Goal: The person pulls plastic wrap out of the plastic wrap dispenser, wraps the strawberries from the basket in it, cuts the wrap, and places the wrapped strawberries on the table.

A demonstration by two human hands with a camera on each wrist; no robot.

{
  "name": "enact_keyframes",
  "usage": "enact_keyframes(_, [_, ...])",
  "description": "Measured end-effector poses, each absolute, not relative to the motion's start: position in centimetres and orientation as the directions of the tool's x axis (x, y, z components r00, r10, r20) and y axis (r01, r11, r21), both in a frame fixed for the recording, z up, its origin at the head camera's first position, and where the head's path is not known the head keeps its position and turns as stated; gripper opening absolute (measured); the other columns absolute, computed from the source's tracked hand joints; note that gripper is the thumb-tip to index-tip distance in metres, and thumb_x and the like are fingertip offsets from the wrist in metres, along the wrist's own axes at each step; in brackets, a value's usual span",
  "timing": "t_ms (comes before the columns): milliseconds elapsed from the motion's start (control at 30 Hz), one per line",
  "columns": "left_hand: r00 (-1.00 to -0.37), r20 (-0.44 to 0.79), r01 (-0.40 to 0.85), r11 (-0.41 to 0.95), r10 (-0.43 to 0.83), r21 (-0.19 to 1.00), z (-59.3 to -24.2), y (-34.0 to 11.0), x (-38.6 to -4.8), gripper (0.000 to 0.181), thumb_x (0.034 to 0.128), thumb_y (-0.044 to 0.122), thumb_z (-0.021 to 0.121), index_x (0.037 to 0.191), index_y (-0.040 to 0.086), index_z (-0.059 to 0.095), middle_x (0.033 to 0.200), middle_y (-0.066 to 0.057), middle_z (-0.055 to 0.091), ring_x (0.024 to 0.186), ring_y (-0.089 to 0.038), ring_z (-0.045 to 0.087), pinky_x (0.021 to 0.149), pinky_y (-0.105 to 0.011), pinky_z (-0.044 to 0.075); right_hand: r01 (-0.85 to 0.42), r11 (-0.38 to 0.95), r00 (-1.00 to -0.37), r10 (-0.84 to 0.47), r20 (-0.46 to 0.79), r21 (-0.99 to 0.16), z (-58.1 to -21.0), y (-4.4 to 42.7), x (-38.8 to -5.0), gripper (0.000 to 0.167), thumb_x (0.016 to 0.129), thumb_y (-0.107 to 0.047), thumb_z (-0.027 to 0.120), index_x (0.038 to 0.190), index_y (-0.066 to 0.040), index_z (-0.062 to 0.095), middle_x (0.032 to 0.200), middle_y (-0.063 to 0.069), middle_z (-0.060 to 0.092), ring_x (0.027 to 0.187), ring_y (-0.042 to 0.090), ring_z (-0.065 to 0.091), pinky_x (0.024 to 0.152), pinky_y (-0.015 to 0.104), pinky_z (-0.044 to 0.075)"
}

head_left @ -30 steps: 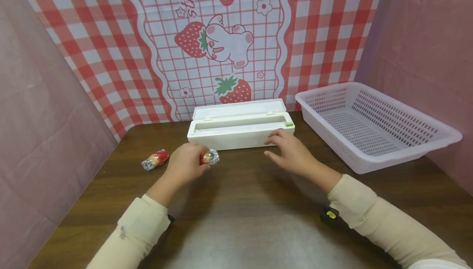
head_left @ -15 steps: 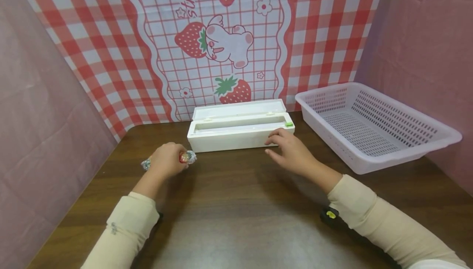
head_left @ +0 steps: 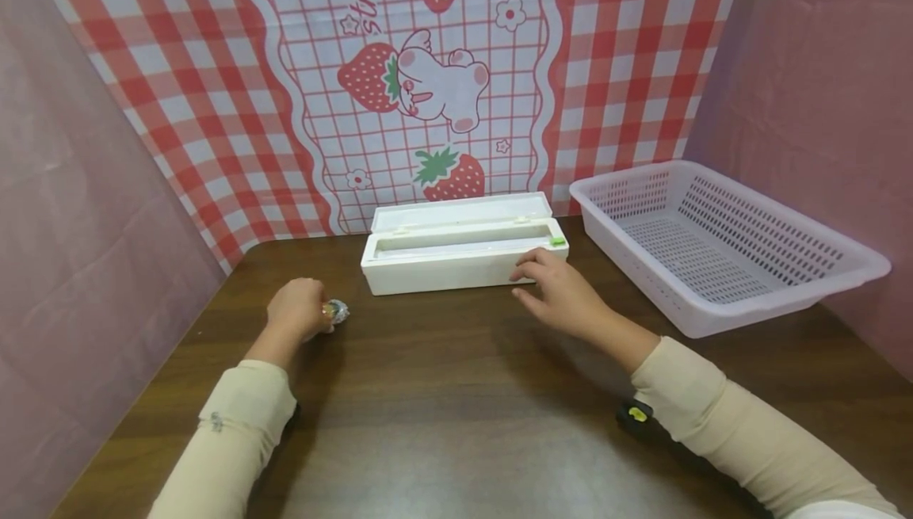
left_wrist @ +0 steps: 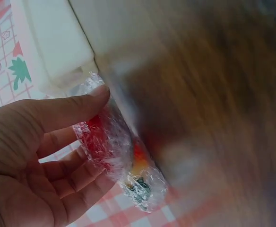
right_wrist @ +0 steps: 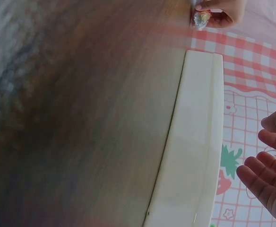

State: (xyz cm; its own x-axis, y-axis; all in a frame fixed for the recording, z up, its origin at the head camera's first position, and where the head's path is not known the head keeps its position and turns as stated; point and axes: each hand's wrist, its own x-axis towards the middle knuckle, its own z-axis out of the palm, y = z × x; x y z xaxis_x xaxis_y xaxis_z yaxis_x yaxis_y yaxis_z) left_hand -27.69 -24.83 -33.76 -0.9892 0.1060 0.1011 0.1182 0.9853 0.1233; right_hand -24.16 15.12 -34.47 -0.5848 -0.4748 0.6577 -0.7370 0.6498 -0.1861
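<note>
My left hand (head_left: 295, 311) is at the left of the table, thumb and fingers around a plastic-wrapped red, yellow and green piece (left_wrist: 104, 142). Only its silvery end shows past the fingers in the head view. A second wrapped piece (left_wrist: 145, 185) of like colours appears just beyond it in the left wrist view; in the head view the hand hides it. The long white box (head_left: 449, 269) has its lid (head_left: 464, 211) raised. By the box's right front corner my right hand (head_left: 561, 291) holds nothing, its fingers loosely bent; whether they touch the box I cannot tell.
A white perforated basket (head_left: 720, 297) occupies the right side of the table. A small green piece (head_left: 557, 241) sits on the box's right end. Behind stands a red-checked strawberry cloth (head_left: 613, 67), with pink curtains (head_left: 93, 186) at the sides.
My left hand has moved left with its wrapped piece, from in front of the box to over the second piece, which it now covers. My right hand has stayed put.
</note>
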Motion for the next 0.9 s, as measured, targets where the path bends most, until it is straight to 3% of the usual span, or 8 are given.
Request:
enact_keyframes(200, [-0.995,0.076,0.074,0.989,0.064,0.130,-34.1,-25.3,-28.1,0.029,0.0603,0.020,0.090,0.074,0.009,0.067,0.083,-0.014,0.064,0.076,-0.028,0.057,0.057,-0.045,0.050,-0.731,0.653,-0.599,-0.477,0.642,-0.197,-34.5,15.0,-24.1,0.016,0.081,-0.006,0.077,0.094,-0.001,0.069,0.104,0.014,0.060,0.095,0.031,0.060,0.081,0.045,0.052])
enact_keyframes(667, [-0.995,0.067,0.079,0.985,0.070,0.155,-33.5,-25.4,-27.3,0.045,0.0611,0.026,0.091,0.093,0.004,0.069,0.091,-0.014,0.065,0.081,-0.029,0.058,0.065,-0.046,0.051,-0.747,0.643,-0.574,-0.494,0.653,-0.170,-34.3,14.8,-24.3,0.018,0.079,-0.007,0.079,0.093,-0.002,0.069,0.104,0.015,0.060,0.094,0.031,0.060,0.080,0.045,0.051])
enact_keyframes(767, [-0.989,0.107,0.118,0.980,0.102,0.158,-32.9,-24.7,-26.7,0.043,0.0637,0.023,0.088,0.095,0.002,0.069,0.091,-0.015,0.065,0.082,-0.029,0.059,0.068,-0.047,0.051,-0.735,0.651,-0.597,-0.490,0.635,-0.189,-34.2,14.8,-24.1,0.030,0.073,-0.006,0.083,0.099,-0.001,0.068,0.107,0.015,0.059,0.097,0.030,0.059,0.083,0.045,0.051])
enact_keyframes(900, [-0.957,0.197,0.244,0.958,0.213,0.150,-32.7,-22.8,-25.5,0.043,0.0744,0.029,0.083,0.102,-0.001,0.070,0.098,-0.017,0.066,0.091,-0.032,0.061,0.078,-0.049,0.052,-0.709,0.668,-0.650,-0.497,0.575,-0.224,-34.3,15.0,-23.7,0.062,0.063,-0.005,0.090,0.119,-0.001,0.062,0.116,0.017,0.055,0.106,0.032,0.055,0.089,0.047,0.049])
